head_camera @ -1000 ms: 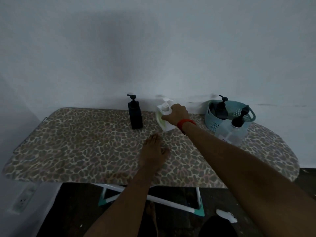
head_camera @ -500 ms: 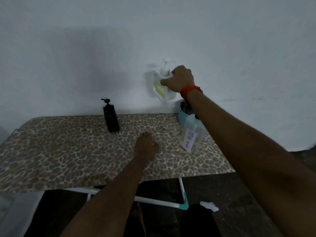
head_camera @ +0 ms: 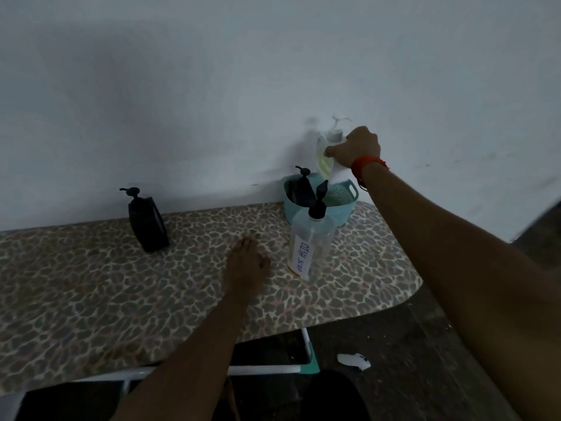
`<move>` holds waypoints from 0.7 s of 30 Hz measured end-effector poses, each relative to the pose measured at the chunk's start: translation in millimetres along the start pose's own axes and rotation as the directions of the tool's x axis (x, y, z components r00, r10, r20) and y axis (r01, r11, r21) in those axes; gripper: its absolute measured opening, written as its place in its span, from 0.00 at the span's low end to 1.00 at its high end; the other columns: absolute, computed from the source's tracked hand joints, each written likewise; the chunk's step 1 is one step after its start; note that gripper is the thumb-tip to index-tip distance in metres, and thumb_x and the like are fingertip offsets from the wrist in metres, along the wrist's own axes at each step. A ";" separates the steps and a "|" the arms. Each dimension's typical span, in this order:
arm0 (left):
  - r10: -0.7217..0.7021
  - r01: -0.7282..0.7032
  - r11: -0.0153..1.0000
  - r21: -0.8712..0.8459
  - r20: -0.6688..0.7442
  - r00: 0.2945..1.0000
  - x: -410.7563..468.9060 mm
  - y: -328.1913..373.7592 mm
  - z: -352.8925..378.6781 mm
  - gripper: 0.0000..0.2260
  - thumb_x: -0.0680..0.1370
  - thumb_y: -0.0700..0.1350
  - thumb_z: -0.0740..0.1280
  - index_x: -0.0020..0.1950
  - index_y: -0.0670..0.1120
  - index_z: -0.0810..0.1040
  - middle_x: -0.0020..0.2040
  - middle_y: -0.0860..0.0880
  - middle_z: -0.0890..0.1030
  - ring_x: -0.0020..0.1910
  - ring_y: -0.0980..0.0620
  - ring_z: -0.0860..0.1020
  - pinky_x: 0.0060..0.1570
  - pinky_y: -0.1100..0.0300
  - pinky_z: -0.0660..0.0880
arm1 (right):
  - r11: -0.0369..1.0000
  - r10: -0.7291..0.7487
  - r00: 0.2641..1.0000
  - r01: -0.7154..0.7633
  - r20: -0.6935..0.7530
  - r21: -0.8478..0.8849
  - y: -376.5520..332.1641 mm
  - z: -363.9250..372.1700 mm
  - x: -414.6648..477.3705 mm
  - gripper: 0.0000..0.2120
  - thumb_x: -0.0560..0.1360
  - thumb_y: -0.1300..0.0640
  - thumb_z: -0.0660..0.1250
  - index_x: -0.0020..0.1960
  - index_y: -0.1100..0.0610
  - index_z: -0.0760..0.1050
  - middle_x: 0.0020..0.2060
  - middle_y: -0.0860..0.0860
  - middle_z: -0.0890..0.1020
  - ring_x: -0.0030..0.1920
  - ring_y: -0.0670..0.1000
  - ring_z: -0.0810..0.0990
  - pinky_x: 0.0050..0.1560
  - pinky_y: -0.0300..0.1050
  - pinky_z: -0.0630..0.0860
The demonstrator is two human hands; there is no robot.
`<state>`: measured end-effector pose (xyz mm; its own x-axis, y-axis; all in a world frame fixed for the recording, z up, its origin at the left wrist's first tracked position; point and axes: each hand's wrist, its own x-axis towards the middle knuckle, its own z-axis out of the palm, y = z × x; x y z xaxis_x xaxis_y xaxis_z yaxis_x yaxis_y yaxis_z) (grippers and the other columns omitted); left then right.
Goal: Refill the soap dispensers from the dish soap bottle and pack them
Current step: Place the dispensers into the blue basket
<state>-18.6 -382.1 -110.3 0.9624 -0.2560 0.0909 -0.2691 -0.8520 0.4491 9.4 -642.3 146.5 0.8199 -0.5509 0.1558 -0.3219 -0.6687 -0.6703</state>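
Observation:
My right hand [head_camera: 356, 150] grips a white soap dispenser [head_camera: 326, 156] with yellowish soap inside, held in the air above the teal basket [head_camera: 344, 208]. A black dispenser [head_camera: 303, 189] stands inside that basket. The clear dish soap bottle [head_camera: 309, 241], black pump on top and a "DISH SOAP" label, stands on the board in front of the basket. Another black dispenser [head_camera: 147, 221] stands further left near the wall. My left hand [head_camera: 246, 265] lies flat on the leopard-print board, just left of the dish soap bottle, holding nothing.
The leopard-print ironing board [head_camera: 121, 299] stands against a white wall; its rounded end lies right of the basket. White and teal legs [head_camera: 309, 354] show below. A small white object [head_camera: 353, 360] lies on the dark floor.
My right hand has lifted the white dispenser off the board and carried it right, now lowered over the basket. The view has swung right. My left hand stays flat.

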 end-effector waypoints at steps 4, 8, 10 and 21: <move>0.000 0.000 1.000 0.003 0.004 1.000 1.6 -1.1 1.8 0.31 0.80 0.57 0.59 0.79 0.43 0.58 0.79 0.46 0.58 0.78 0.48 0.55 0.77 0.51 0.52 | 0.998 0.057 0.998 -0.057 0.033 0.003 32.1 27.5 0.3 0.22 0.68 0.49 0.77 0.54 0.63 0.80 0.47 0.57 0.83 0.45 0.56 0.82 0.40 0.43 0.73; -0.007 0.007 1.000 -0.017 -0.018 1.000 -2.0 0.2 0.9 0.31 0.80 0.58 0.59 0.79 0.44 0.57 0.79 0.48 0.58 0.78 0.50 0.54 0.77 0.52 0.50 | 0.996 0.086 0.992 -0.087 0.087 0.012 53.2 54.9 -2.6 0.23 0.66 0.47 0.78 0.51 0.63 0.80 0.43 0.57 0.81 0.43 0.56 0.81 0.40 0.44 0.73; -0.003 0.002 1.000 -0.015 -0.037 0.999 -2.5 0.0 2.0 0.30 0.80 0.58 0.58 0.79 0.45 0.58 0.79 0.48 0.59 0.78 0.50 0.55 0.77 0.50 0.51 | 0.995 0.092 0.991 -0.095 0.099 0.026 59.5 65.5 -5.2 0.21 0.66 0.47 0.78 0.49 0.62 0.80 0.42 0.56 0.80 0.44 0.56 0.81 0.41 0.46 0.75; 0.028 -0.027 1.000 0.009 -0.089 0.996 -4.7 -0.4 2.1 0.30 0.79 0.58 0.55 0.78 0.45 0.60 0.78 0.48 0.61 0.78 0.50 0.57 0.77 0.51 0.53 | 0.992 0.010 0.985 0.012 0.175 -0.127 74.7 86.1 -5.8 0.15 0.78 0.55 0.68 0.36 0.60 0.69 0.28 0.50 0.68 0.31 0.50 0.68 0.27 0.40 0.59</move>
<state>-23.1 -381.5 -112.8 0.9540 -0.2383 0.1820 -0.2956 -0.8487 0.4385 21.3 -646.0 33.0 0.8867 -0.4619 0.0194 -0.3696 -0.7335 -0.5705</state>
